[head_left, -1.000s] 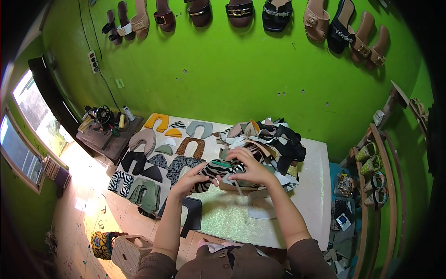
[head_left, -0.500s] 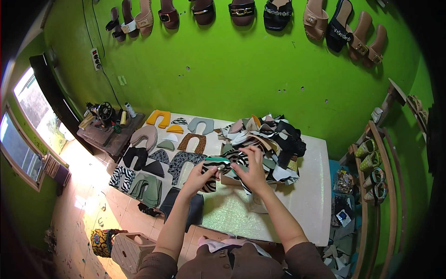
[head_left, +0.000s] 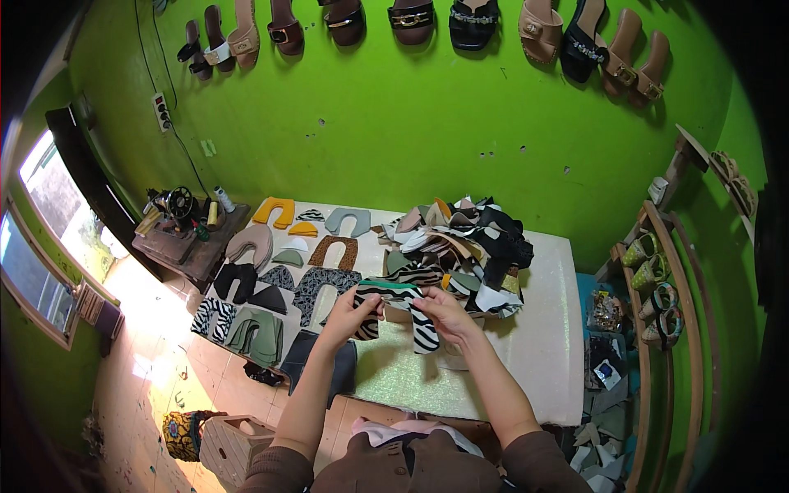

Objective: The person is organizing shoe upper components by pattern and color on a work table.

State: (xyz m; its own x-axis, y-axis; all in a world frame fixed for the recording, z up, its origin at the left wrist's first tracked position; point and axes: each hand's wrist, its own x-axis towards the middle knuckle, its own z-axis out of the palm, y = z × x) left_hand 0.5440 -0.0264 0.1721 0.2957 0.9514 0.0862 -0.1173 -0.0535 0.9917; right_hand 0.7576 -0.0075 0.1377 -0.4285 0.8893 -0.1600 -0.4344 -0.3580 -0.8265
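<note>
Both my hands hold a zebra-striped, U-shaped shoe upper piece [head_left: 403, 308] above the white table [head_left: 542, 345]. My left hand [head_left: 352, 314] pinches its left leg. My right hand [head_left: 442, 314] grips its right leg near the top. A thin green strip runs along the piece's upper edge. Just behind the hands lies a heap of mixed cut pieces [head_left: 460, 246] in black, white, beige and striped fabric.
Sorted cut pieces lie in rows on the table's left part: yellow [head_left: 274, 211], grey [head_left: 348, 220], brown [head_left: 333, 252], black [head_left: 236, 281], green [head_left: 257, 335]. A sewing machine [head_left: 177, 205] stands on a side table. Sandals hang on the green wall [head_left: 411, 16]. A shoe rack [head_left: 657, 287] stands right.
The zebra-striped piece has come out of the heap's edge toward me and is now spread wide between both hands. My hands have moved slightly nearer and apart.
</note>
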